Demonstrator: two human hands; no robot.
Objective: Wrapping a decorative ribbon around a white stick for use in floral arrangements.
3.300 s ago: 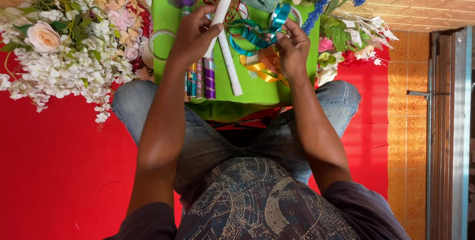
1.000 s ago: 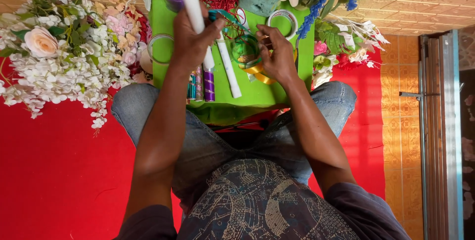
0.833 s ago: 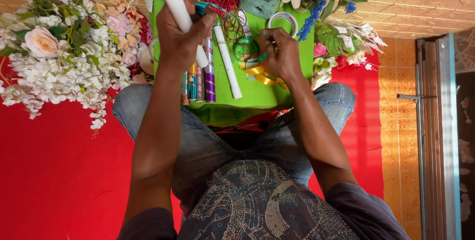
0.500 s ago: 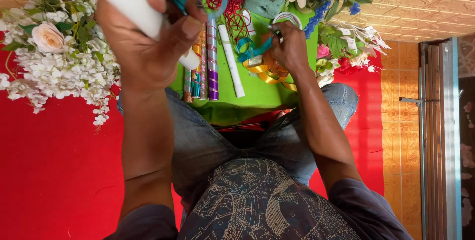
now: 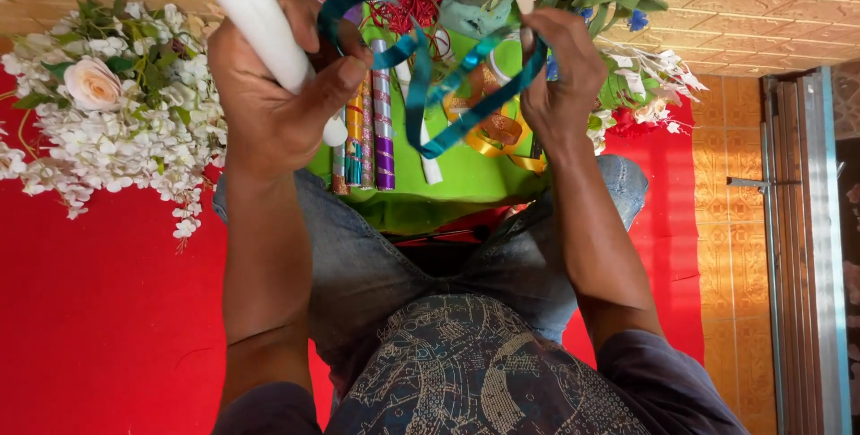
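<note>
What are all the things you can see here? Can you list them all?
White tube: one, white, gripped in the left hand.
Ribbon: one, teal, stretched between both hands.
Gold ribbon: one, gold, on the green board.
Patterned sticks: several, purple and gold, on the board.
Green board: one, bright green, over the knees.
White flowers: one bunch with a peach rose, left.
Mixed flowers: cream, blue and green, top right.
Red cloth: one, on the floor.
Left hand: holds tube and ribbon end.
Right hand: pinches the ribbon.
</note>
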